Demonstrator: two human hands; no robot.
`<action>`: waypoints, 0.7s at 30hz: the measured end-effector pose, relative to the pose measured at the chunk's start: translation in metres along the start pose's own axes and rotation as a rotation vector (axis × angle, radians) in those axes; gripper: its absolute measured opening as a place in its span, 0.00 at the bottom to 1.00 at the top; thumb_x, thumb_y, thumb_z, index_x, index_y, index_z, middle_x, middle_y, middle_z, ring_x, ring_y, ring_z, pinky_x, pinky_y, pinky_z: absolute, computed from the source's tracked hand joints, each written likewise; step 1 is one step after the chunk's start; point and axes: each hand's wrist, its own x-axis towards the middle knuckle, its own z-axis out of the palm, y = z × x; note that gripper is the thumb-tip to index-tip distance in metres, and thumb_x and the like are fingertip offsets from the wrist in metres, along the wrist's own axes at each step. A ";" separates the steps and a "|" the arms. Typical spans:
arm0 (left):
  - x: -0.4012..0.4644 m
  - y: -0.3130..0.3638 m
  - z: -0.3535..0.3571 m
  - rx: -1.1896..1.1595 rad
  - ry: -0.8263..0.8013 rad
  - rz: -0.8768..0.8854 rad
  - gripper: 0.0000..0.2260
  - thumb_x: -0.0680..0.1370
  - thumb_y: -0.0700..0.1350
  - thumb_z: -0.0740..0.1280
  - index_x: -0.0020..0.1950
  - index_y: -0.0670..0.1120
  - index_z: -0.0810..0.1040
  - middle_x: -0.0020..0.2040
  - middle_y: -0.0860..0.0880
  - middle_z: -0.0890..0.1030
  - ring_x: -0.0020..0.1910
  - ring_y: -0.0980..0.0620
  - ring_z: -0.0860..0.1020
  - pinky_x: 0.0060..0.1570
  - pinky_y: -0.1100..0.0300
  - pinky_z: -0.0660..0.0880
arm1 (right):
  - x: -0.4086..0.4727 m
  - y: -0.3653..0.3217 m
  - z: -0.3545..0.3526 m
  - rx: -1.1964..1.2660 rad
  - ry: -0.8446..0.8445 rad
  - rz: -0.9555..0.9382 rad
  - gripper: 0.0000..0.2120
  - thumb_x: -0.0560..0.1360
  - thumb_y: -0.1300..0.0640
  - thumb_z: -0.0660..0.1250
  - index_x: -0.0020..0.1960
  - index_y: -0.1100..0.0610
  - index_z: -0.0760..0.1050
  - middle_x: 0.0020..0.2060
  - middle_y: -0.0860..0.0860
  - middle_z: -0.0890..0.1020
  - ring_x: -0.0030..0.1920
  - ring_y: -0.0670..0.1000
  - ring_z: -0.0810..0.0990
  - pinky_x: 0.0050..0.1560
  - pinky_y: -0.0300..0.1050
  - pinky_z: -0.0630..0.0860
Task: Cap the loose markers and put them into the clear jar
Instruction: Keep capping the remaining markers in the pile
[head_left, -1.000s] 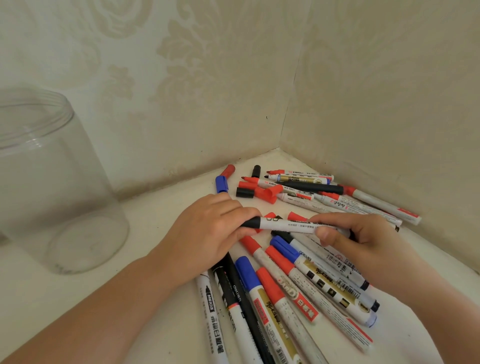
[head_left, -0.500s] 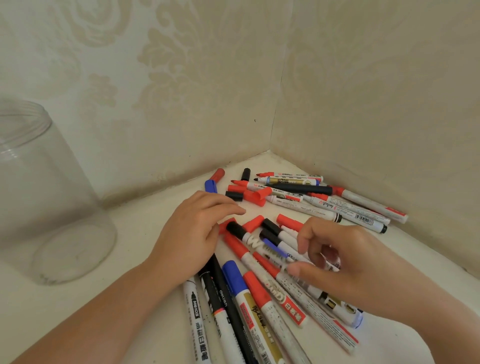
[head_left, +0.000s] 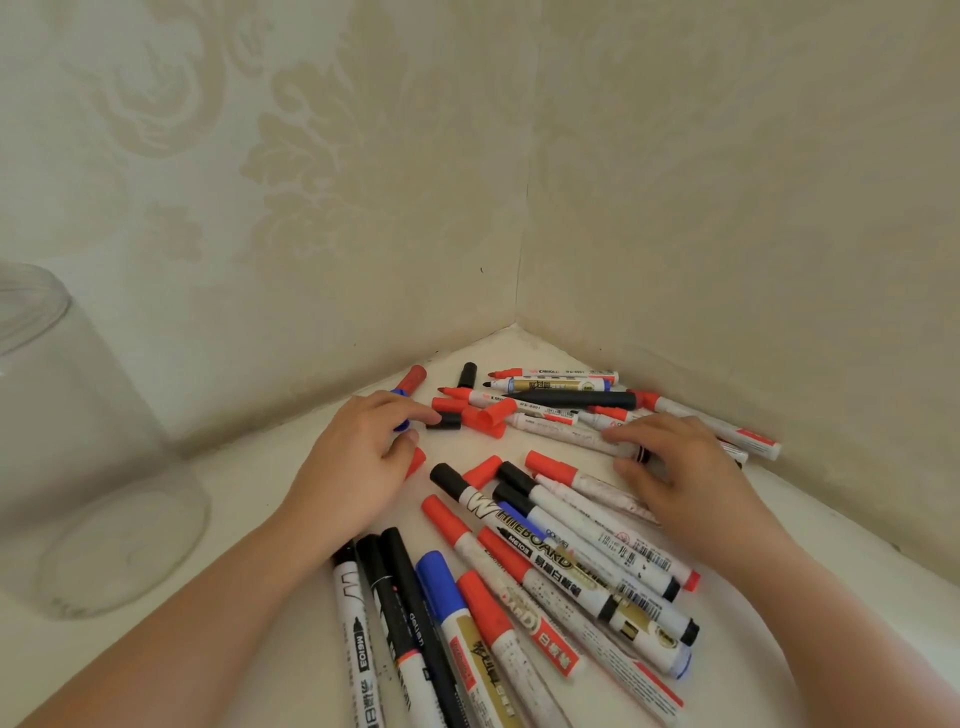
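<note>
The clear jar (head_left: 98, 426) stands open at the far left. Many markers (head_left: 524, 561) lie in a pile in the corner; those near me wear red, black or blue caps. At the back lie several uncapped markers (head_left: 550, 385) and loose caps: red caps (head_left: 485, 417), a black cap (head_left: 444, 420), another black cap (head_left: 467, 374). My left hand (head_left: 363, 462) rests flat with its fingers spread over a blue cap (head_left: 400, 427), its index tip touching the black cap. My right hand (head_left: 675, 478) curls its fingers and thumb around a white marker (head_left: 563, 432) in the back pile.
Two papered walls (head_left: 675, 234) meet in a corner right behind the markers and close the space at the back and right. The white tabletop (head_left: 249, 519) runs between the jar and the pile.
Both hands let go of the black-capped marker they held a second ago; it now lies in the pile. The right hand moved back to the far markers, the left forward onto the loose caps.
</note>
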 end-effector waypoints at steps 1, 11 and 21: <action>0.002 -0.001 0.002 0.001 -0.011 -0.023 0.13 0.76 0.38 0.61 0.55 0.53 0.78 0.55 0.55 0.74 0.55 0.57 0.69 0.51 0.67 0.61 | 0.001 0.000 0.000 0.004 -0.007 0.018 0.15 0.73 0.56 0.66 0.59 0.50 0.75 0.54 0.47 0.77 0.57 0.47 0.68 0.55 0.37 0.60; 0.022 0.006 0.010 -0.085 -0.042 -0.070 0.12 0.76 0.42 0.63 0.58 0.53 0.76 0.62 0.53 0.75 0.57 0.54 0.73 0.51 0.63 0.66 | 0.000 -0.002 -0.006 0.163 -0.013 0.171 0.10 0.73 0.56 0.66 0.54 0.50 0.77 0.46 0.44 0.76 0.50 0.45 0.72 0.46 0.37 0.65; 0.017 -0.011 0.017 -0.036 -0.057 -0.005 0.17 0.74 0.44 0.65 0.60 0.59 0.73 0.47 0.57 0.74 0.43 0.57 0.70 0.38 0.68 0.63 | -0.004 -0.016 -0.010 0.381 -0.028 0.231 0.12 0.72 0.57 0.68 0.43 0.39 0.73 0.45 0.37 0.77 0.47 0.37 0.73 0.41 0.30 0.65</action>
